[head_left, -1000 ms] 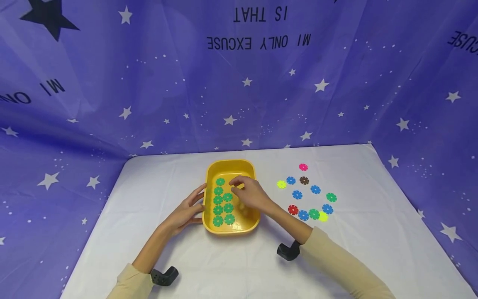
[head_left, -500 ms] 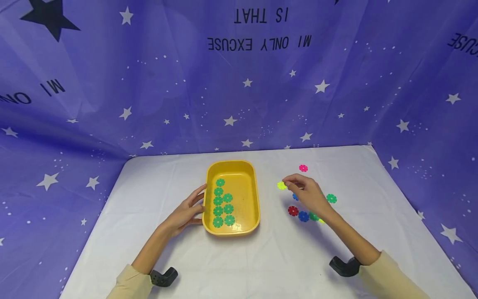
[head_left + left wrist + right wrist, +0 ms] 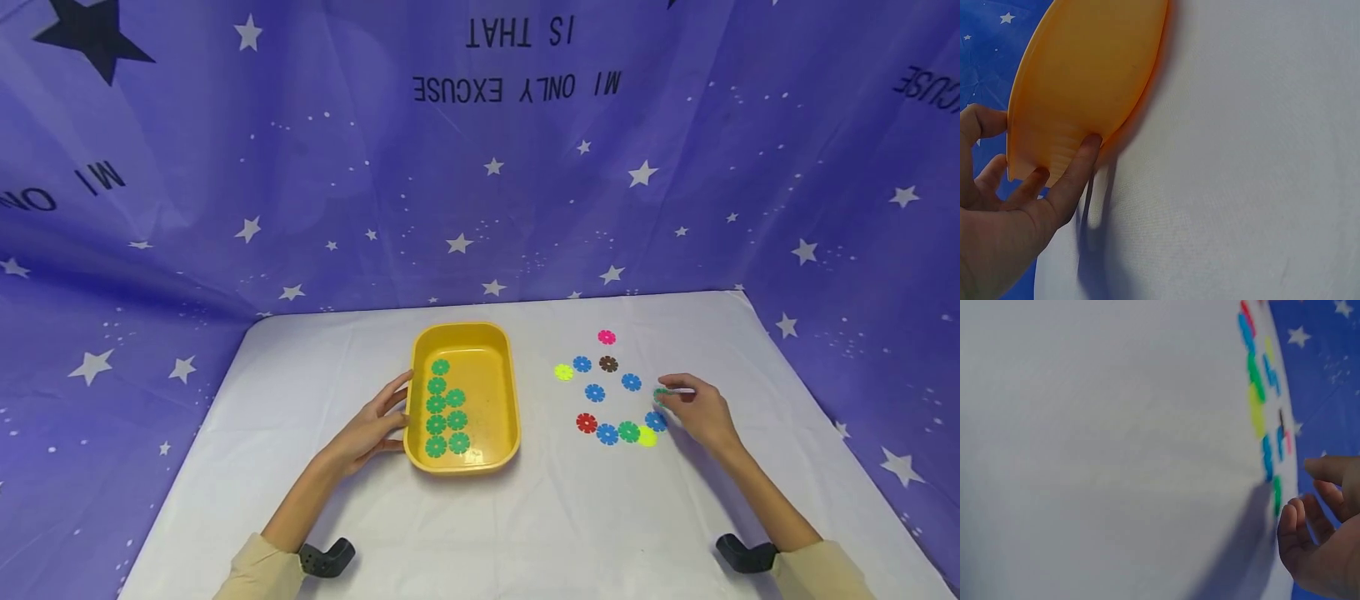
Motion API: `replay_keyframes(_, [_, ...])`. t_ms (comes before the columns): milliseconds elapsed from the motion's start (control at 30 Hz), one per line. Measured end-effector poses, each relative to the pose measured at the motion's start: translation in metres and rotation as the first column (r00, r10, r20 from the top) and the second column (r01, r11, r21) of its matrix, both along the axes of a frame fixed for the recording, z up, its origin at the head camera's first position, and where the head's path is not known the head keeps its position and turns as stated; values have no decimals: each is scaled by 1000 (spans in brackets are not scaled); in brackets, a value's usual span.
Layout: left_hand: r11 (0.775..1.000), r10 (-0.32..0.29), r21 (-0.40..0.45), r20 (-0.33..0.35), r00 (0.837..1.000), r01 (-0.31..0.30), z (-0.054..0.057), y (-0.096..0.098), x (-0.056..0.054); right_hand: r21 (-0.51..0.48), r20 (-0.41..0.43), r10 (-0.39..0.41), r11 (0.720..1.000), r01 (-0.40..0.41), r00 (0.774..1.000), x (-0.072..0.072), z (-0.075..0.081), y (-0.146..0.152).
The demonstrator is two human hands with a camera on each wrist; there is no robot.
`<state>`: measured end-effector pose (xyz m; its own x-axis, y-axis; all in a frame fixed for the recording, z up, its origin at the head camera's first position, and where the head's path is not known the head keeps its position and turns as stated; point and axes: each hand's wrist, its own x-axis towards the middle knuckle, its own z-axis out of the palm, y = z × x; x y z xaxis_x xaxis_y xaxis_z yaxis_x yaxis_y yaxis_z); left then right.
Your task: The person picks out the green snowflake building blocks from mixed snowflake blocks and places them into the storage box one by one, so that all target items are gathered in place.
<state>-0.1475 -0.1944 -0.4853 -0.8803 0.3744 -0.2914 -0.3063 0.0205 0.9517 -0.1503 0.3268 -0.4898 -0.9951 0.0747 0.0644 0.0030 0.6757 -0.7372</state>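
My left hand (image 3: 372,431) rests on the left side of a yellow plastic tray (image 3: 515,400). In the left wrist view its fairly straight fingers (image 3: 1072,178) touch the tray's outer wall (image 3: 1091,69). Several green snowflake discs (image 3: 457,421) lie in two columns along the left part of the tray. At the right of the loose discs, my right hand (image 3: 701,410) hovers over a green snowflake disc (image 3: 661,395), partly covering it. The right wrist view shows this hand's fingers (image 3: 1288,528) spread apart, near the green disc (image 3: 1277,495) on the cloth.
On the white cloth (image 3: 540,525) right of the tray lie loose discs: a pink one (image 3: 607,337), a brown one (image 3: 608,364), a red one (image 3: 587,423), another green one (image 3: 628,432), several blue and two yellow. A purple star-printed curtain (image 3: 420,183) stands behind.
My right hand has moved from inside the tray, over the loose discs, to the green disc at the far right. My left hand has stayed on the tray's side.
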Motion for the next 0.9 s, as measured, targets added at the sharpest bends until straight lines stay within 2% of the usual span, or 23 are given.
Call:
replay_keyframes(167, [1000,-4,-6,-5,1000,4,1,0,0,37,32,0,999,-1,999,-2,-14,12])
replay_keyframes(300, [1000,-1,-7,-4,1000,0,0,0,0,66,31,-1,998,-1,1000,-6,-17,15])
replay_keyframes(633, [1000,4,-20,-5,1000,-5,1,0,1,77,115,17,997,-26,993,-15,-9,13])
replay_keyframes(900, [1000,8,-21,-7,1000,-9,-1,0,0,45,79,-12,999,8,997,-17,-2,-3])
